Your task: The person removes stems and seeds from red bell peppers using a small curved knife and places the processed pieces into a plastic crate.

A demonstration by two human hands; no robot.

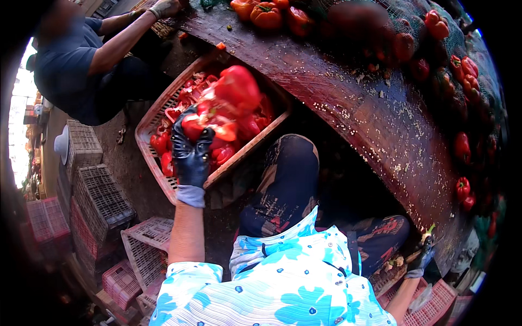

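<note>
Red pepper pcs, blurred, bunch slanting up-rt

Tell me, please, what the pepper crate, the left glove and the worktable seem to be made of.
Crate: probably matte plastic, given its regular slotted walls.
Left glove: seemingly glossy black rubber, judging by highlights, with a knit-looking cuff.
Worktable: perhaps wood, from its scratched, slightly shiny brown top; metal remains possible.

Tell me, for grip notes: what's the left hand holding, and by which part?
The left hand holds red pepper by its near side; blur hides exact contact.
</note>
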